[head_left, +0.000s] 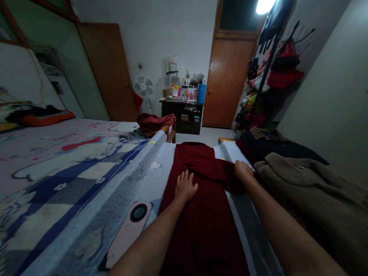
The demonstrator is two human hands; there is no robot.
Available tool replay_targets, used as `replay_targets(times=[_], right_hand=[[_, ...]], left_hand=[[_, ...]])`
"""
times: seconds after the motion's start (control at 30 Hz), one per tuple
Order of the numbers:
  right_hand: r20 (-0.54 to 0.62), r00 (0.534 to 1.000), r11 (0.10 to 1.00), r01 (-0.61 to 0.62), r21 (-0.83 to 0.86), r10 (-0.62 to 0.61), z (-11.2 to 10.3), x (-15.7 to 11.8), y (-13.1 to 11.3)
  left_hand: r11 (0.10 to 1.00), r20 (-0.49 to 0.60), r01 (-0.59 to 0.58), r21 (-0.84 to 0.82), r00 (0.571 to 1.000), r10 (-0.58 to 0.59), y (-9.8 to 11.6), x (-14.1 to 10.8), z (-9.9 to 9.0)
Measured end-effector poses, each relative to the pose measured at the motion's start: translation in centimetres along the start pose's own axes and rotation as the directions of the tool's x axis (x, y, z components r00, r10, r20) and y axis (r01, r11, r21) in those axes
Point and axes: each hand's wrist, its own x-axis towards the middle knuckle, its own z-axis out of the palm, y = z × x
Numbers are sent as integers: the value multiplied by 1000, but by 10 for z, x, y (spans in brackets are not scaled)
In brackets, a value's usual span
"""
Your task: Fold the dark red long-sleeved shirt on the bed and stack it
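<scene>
A dark red long-sleeved top [201,214] lies lengthwise on the pale sheet in front of me, its body in a long narrow shape and one sleeve [225,174] stretched out to the right. My left hand [186,186] rests flat on the cloth with its fingers spread. Off to the right, my right hand [243,170] has its fingers closed around the outer part of that sleeve. A pink phone [128,234], camera side up, lies beside my left forearm.
Folded clothes, among them a brown coat [304,180] and a dark garment [281,145], are piled close on the right. A bed with a patterned sheet [57,161] fills the left. Beyond stand a wooden chair [171,134] with reddish cloth, a fan [144,87] and a cabinet [181,120].
</scene>
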Motion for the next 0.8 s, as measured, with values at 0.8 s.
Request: replay_targets(times=[0.8], right_hand=[[-17, 914, 854, 386, 350, -406, -31, -81, -43]], left_hand=[[999, 22, 12, -36, 1000, -11, 0, 0, -3]])
